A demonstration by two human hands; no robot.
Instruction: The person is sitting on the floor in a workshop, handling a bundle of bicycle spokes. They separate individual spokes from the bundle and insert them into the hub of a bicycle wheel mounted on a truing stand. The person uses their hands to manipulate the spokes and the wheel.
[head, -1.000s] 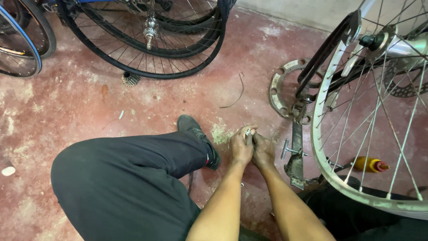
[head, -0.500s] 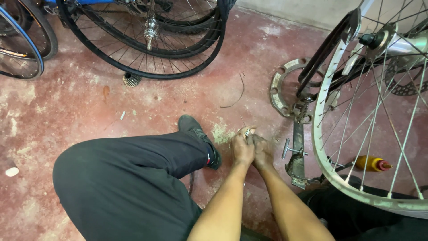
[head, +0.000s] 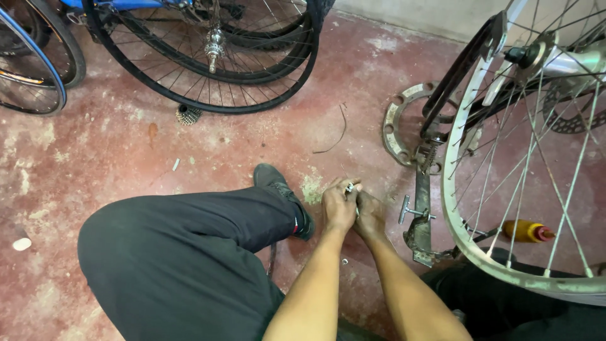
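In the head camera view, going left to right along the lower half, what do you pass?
White scrap on the floor → bent knee in dark trousers → black shoe → left hand → right hand → silver wheel rim → yellow bottle.

My bent knee in black trousers fills the lower left, and my dark shoe rests flat on the worn red floor. Ahead of me a black-tyred wheel stands upright, with a blue-rimmed wheel at the far left edge. A small gear cluster lies on the floor just below the black tyre. A thin bent wire lies further right. To my right a silver-rimmed spoked wheel stands close, with a flat metal ring on the floor behind it and a yellow bottle with a red cap seen through its spokes.
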